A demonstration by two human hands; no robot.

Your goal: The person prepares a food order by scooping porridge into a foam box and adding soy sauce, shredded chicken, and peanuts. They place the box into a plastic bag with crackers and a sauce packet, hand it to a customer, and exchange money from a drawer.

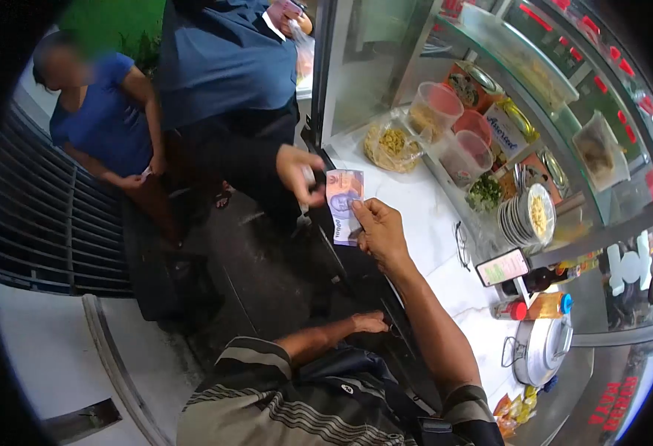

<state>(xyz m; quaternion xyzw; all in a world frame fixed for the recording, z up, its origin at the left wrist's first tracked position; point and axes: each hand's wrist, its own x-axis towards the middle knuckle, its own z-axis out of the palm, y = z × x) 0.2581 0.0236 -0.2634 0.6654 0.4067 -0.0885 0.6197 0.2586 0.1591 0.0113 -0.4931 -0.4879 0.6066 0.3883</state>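
Observation:
My right hand reaches forward over the counter's edge, thumb and fingers pinching the lower right side of a banknote. The note is purple and orange, held upright and nearly flat to view. Just left of it is another person's hand, fingers spread and slightly blurred, close to the note's edge. My left hand is low in front of my body, by the dark edge of the counter. Its fingers are curled in, and what they hold, if anything, is hidden.
On the white counter are eyeglasses, a phone, stacked plates, a lidded metal pot and a bag of food. Glass shelving rises at right. Someone in blue sits at left beside a metal grille.

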